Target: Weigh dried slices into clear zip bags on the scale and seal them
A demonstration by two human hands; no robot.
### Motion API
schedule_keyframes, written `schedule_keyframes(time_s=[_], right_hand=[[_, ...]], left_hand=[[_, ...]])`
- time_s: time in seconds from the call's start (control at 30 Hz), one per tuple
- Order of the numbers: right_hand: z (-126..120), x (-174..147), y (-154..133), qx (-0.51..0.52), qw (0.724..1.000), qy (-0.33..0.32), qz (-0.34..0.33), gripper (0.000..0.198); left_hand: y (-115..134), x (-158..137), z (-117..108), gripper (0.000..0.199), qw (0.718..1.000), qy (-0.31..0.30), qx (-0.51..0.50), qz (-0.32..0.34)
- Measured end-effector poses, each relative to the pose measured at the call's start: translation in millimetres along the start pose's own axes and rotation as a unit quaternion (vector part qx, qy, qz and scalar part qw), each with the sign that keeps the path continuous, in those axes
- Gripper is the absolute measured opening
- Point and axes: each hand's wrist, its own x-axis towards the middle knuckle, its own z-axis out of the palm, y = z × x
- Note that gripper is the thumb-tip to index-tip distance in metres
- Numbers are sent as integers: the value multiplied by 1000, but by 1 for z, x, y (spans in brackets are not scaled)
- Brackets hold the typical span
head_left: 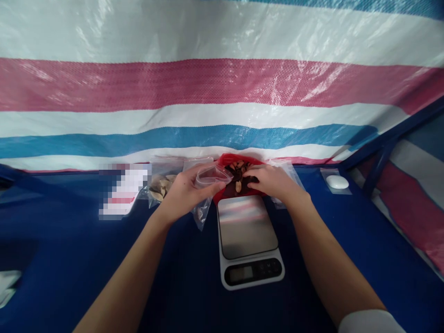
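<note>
My left hand (189,187) is closed on the rim of a clear plastic bag (213,175), whose mouth gapes toward the right. Just beyond a digital scale (248,226) lies a red bag (222,196), spread open and filled with dried brown pieces (238,186), some pale and some dark. Into these pieces reaches my right hand (268,180), its fingers curled over a few of them. Exactly what the fingertips pinch is partly hidden. Nothing rests on the scale's metal plate, and its display looks dark.
Left of my left hand lies a clear bag of pale dried slices (160,187), beside a blurred-out white packet (126,189). A white oval object (337,182) sits on a small bag at right. A striped plastic sheet (208,83) hangs behind the blue table (187,277).
</note>
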Motion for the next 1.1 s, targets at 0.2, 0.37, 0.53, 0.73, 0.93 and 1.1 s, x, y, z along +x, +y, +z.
schedule_keyframes(time_s=[0.2,0.37,0.53,0.73,0.93,1.1], right_hand=[[1,2,2,-2,999,-29,-16,28],[4,3,2,-17,999,-29,-15,25],[2,2,-2,-38,999,-26,-5,23],[-1,2,-5,-45,999,-9,-9,26],[8,8,0,-28,999,9,-20,29],[14,9,8,51,997,55,-28,23]], left_hand=[[2,0,3,44,1000,-4,14,4],[1,0,5,50,1000,-9,16,-6],[1,0,7,50,1000,-12,15,-1],[1,-1,8,53,1000,-11,17,-10],[0,-1,9,53,1000,-13,14,-11],[-5,0,10,48,1000,-15,10,-2]])
